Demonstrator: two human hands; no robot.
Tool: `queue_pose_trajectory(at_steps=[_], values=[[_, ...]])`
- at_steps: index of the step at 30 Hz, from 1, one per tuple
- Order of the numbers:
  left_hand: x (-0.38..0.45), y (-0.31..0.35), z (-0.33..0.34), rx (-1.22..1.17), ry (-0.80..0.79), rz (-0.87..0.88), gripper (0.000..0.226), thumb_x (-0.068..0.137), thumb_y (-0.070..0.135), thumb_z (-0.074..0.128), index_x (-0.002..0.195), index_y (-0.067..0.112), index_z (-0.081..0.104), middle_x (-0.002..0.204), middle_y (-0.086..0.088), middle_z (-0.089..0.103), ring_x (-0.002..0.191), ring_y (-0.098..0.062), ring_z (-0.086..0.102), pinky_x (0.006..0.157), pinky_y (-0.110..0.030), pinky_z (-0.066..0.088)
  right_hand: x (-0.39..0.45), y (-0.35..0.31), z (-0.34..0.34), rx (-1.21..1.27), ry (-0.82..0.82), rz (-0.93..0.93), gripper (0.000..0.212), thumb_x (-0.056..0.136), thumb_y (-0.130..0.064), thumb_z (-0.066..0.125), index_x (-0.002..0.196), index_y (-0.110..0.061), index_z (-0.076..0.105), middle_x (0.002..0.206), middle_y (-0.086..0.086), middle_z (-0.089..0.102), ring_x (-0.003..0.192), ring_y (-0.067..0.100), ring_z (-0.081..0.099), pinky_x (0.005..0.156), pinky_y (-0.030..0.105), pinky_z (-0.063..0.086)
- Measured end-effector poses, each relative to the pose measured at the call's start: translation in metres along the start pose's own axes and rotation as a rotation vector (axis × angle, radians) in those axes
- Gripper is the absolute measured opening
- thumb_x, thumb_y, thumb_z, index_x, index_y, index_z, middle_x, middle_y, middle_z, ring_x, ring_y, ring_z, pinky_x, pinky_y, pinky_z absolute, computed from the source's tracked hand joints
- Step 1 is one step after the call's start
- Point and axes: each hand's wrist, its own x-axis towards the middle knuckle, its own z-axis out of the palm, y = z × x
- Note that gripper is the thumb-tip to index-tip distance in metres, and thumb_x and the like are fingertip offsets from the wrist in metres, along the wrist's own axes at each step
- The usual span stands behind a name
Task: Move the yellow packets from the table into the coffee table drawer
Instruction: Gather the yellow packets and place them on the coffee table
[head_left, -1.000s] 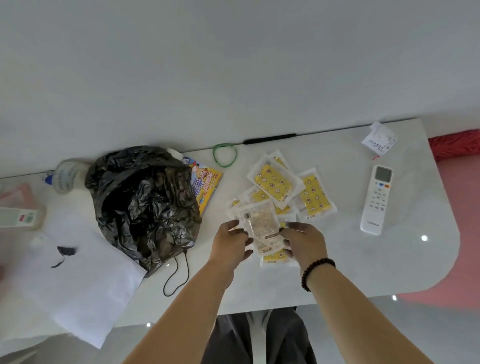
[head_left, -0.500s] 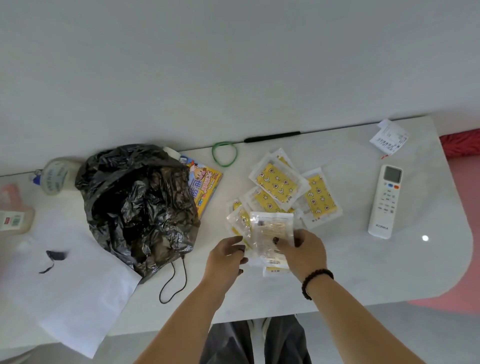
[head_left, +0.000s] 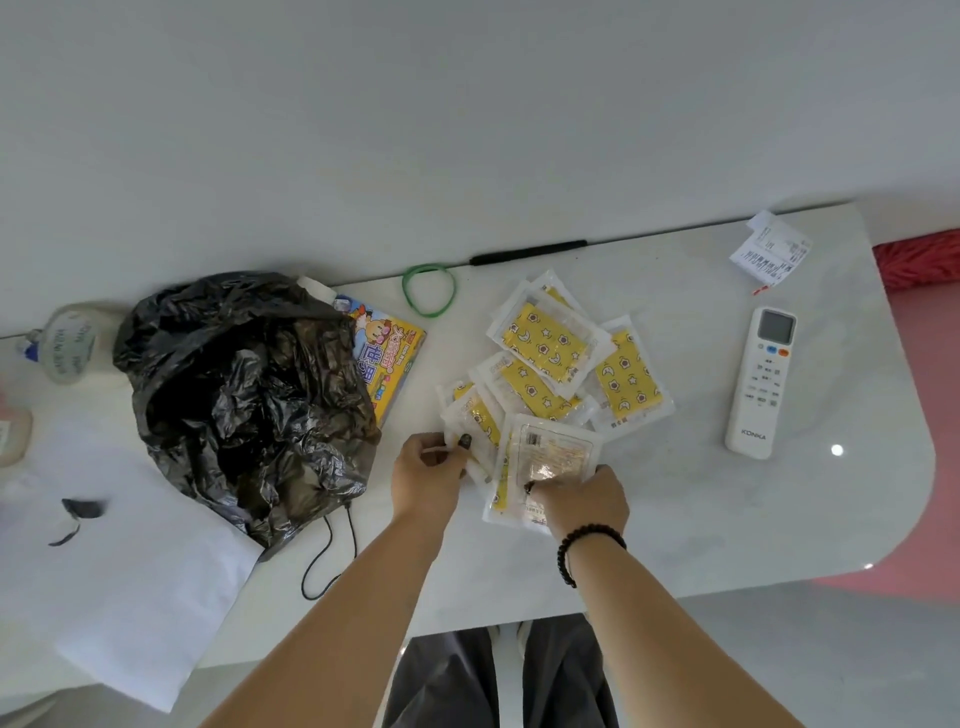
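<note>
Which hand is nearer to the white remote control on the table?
The right hand. It holds packets between the two hands, with bare table between it and the remote control. The left hand is farther away, beyond the packets, beside the black bag.

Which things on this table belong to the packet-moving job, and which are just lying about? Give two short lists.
Part of the job:
yellow packets
left hand, pinching a packet
right hand, holding the flipped packet

Just lying about:
black plastic bag
remote control
green band
receipt
colourful booklet
white paper
</note>
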Motion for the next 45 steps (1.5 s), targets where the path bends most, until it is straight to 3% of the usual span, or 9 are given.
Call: queue_pose_trajectory(at_steps=[6, 9, 16, 22, 26, 29, 32, 37, 45], values=[[-0.003, 0.014, -0.008, 0.090, 0.049, 0.101, 0.002, 0.093, 0.017, 0.058, 0.092, 0.016, 0.059, 0.083, 0.006, 0.062, 0.079, -0.014, 0.061, 0.060, -0.023, 0.044, 0.011, 0.008, -0.028, 0.057, -0.062, -0.055, 0.025, 0.073, -0.010, 0.074, 0.093, -0.008, 0.058, 0.079, 0.001, 0.064, 0.065, 0.011, 0.057, 0.048, 0.020, 0.041], [-0.008, 0.015, -0.006, -0.003, 0.077, 0.125, 0.004, 0.097, 0.016, 0.051, 0.101, 0.016, 0.053, 0.083, 0.003, 0.059, 0.078, -0.019, 0.059, 0.068, -0.032, 0.050, 0.010, 0.010, -0.043, 0.079, -0.164, -0.088, 0.029, 0.075, -0.008, 0.074, 0.061, -0.008, 0.049, 0.047, -0.008, 0.051, 0.045, 0.008, 0.044, 0.045, 0.017, 0.036], [-0.018, 0.015, -0.015, -0.175, 0.322, 0.216, 0.009, 0.101, 0.017, 0.044, 0.107, 0.012, 0.047, 0.087, 0.001, 0.059, 0.070, -0.010, 0.055, 0.059, -0.025, 0.044, 0.004, 0.003, -0.053, 0.397, -0.299, -0.123, 0.017, 0.076, -0.006, 0.076, 0.080, -0.018, 0.065, 0.083, -0.006, 0.070, 0.081, 0.008, 0.064, 0.061, 0.016, 0.048], [-0.018, 0.022, -0.030, -0.209, 0.356, 0.180, 0.016, 0.099, 0.019, 0.050, 0.110, 0.007, 0.052, 0.086, -0.002, 0.065, 0.068, -0.011, 0.058, 0.058, -0.025, 0.048, 0.001, -0.012, -0.062, 0.682, -0.537, -0.127, 0.038, 0.080, 0.001, 0.068, 0.117, -0.008, 0.064, 0.113, 0.010, 0.070, 0.108, 0.028, 0.065, 0.093, 0.047, 0.051], [-0.029, 0.028, -0.037, -0.229, 0.312, 0.185, 0.017, 0.099, 0.017, 0.050, 0.114, 0.014, 0.059, 0.093, 0.002, 0.069, 0.082, -0.016, 0.065, 0.073, -0.035, 0.055, -0.003, -0.024, -0.063, 0.933, -0.826, -0.105, 0.030, 0.076, 0.003, 0.059, 0.097, -0.016, 0.072, 0.103, 0.010, 0.072, 0.096, 0.025, 0.070, 0.077, 0.043, 0.059], [-0.046, 0.030, -0.036, -0.210, 0.233, 0.230, 0.019, 0.099, 0.017, 0.050, 0.108, 0.017, 0.067, 0.083, 0.005, 0.069, 0.075, -0.014, 0.061, 0.070, -0.034, 0.053, -0.011, -0.031, -0.056, 0.868, -0.903, -0.133, 0.026, 0.072, 0.001, 0.064, 0.086, -0.016, 0.076, 0.096, 0.009, 0.071, 0.093, 0.025, 0.070, 0.087, 0.047, 0.055], [-0.062, 0.031, -0.030, -0.218, 0.121, 0.219, 0.023, 0.099, 0.016, 0.051, 0.090, 0.024, 0.071, 0.072, 0.006, 0.068, 0.068, -0.012, 0.058, 0.065, -0.032, 0.050, -0.015, -0.030, -0.040, 0.651, -0.867, -0.176, 0.037, 0.071, -0.001, 0.075, 0.107, -0.004, 0.069, 0.110, 0.016, 0.069, 0.108, 0.032, 0.065, 0.093, 0.050, 0.051], [-0.068, 0.027, -0.025, -0.297, -0.076, 0.069, 0.028, 0.101, 0.014, 0.047, 0.087, 0.020, 0.072, 0.086, -0.008, 0.074, 0.077, -0.025, 0.067, 0.073, -0.045, 0.055, -0.016, -0.021, -0.034, 0.665, -0.904, -0.093, 0.028, 0.070, -0.004, 0.072, 0.098, -0.010, 0.071, 0.102, 0.013, 0.072, 0.095, 0.027, 0.070, 0.082, 0.044, 0.056], [-0.019, 0.017, 0.003, -0.100, 0.030, -0.007, 0.025, 0.091, 0.019, 0.062, 0.115, 0.019, 0.055, 0.107, 0.004, 0.062, 0.097, -0.017, 0.061, 0.091, -0.040, 0.053, -0.009, 0.008, -0.049, 0.644, -0.455, -0.023, 0.042, 0.066, -0.002, 0.078, 0.106, -0.004, 0.067, 0.100, 0.013, 0.074, 0.095, 0.030, 0.070, 0.089, 0.057, 0.051]])
